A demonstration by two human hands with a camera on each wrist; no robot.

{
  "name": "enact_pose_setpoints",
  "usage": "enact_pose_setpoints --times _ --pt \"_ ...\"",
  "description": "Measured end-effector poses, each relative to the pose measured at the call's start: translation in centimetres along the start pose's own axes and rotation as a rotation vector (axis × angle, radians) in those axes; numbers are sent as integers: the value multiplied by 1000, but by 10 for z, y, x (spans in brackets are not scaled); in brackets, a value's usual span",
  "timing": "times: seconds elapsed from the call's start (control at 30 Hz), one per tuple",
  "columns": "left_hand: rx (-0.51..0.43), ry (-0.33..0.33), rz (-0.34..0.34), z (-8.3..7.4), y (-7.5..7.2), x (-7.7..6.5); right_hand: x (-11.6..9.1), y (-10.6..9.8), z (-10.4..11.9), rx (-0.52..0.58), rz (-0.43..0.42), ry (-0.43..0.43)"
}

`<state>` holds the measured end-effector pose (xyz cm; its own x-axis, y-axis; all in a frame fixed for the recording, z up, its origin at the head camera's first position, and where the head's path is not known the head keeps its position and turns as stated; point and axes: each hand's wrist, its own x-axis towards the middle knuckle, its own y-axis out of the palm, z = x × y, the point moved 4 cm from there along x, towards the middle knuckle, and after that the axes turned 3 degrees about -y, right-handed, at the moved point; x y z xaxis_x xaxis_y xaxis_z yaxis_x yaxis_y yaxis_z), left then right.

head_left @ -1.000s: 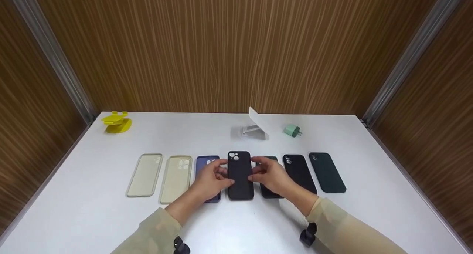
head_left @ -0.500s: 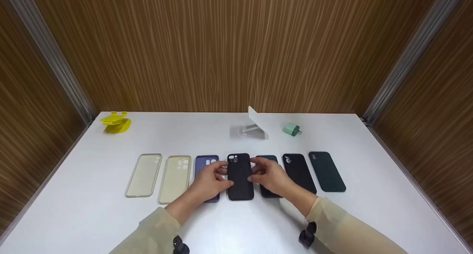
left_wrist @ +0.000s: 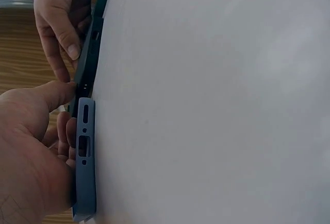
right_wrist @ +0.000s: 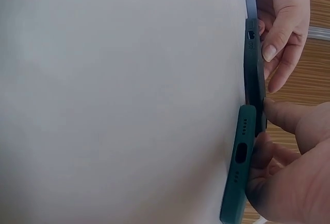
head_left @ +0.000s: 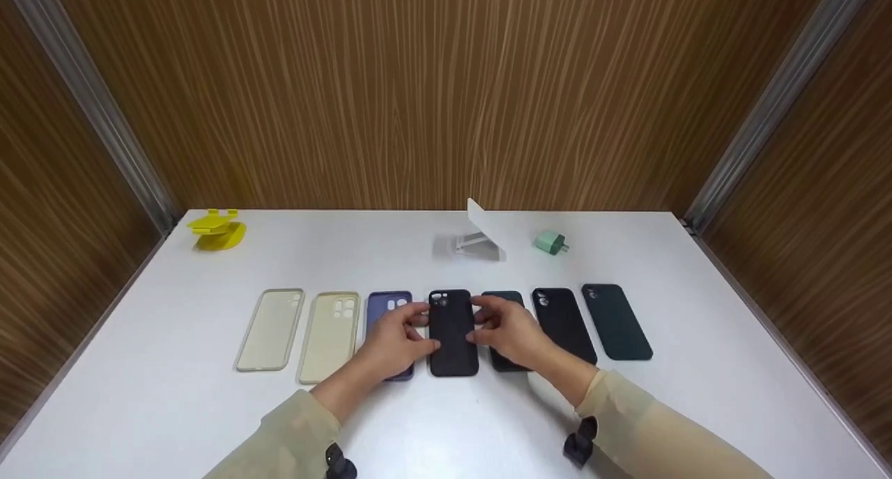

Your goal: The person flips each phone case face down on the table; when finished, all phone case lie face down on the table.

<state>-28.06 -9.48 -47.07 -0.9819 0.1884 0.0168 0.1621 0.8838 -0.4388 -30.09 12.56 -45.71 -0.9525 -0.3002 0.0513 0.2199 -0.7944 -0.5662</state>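
A black phone case (head_left: 453, 350) with a camera cutout at its top left lies back up on the white table, in the middle of a row of cases. My left hand (head_left: 392, 341) holds its left edge between thumb and fingers, while my right hand (head_left: 514, 331) holds the right edge the same way. Beneath the left hand lies a purple-blue case (head_left: 380, 307), partly covered; its bottom edge shows in the left wrist view. A dark green case (right_wrist: 237, 183) sits beneath the right hand, its port end facing me in the right wrist view.
Two cream cases (head_left: 272, 332) lie at the row's left end. To the right are another black case (head_left: 564, 329) and a dark green case (head_left: 620, 325). Behind stand a yellow phone stand (head_left: 217, 230), a white stand (head_left: 484, 228) and a mint charger plug (head_left: 550, 242).
The black case's upper end has come down toward the table, and it now lies in line with the other cases. Both hands have kept their hold at its sides.
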Motion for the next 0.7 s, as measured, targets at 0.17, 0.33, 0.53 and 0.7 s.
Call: enact_pose_setpoints --times 0.17,0.33,0.53,0.7 --pt "6 0 -6 1 0 1 3 1 0 -14 3 -10" --pt "-9 -26 -12 -3 1 6 7 -2 -2 -23 -15 -14" --pt "-10 -35 -23 -17 -6 10 12 -10 -3 10 -35 -28" --pt "26 -21 -58 -26 -24 5 16 -13 2 72 -46 -15"
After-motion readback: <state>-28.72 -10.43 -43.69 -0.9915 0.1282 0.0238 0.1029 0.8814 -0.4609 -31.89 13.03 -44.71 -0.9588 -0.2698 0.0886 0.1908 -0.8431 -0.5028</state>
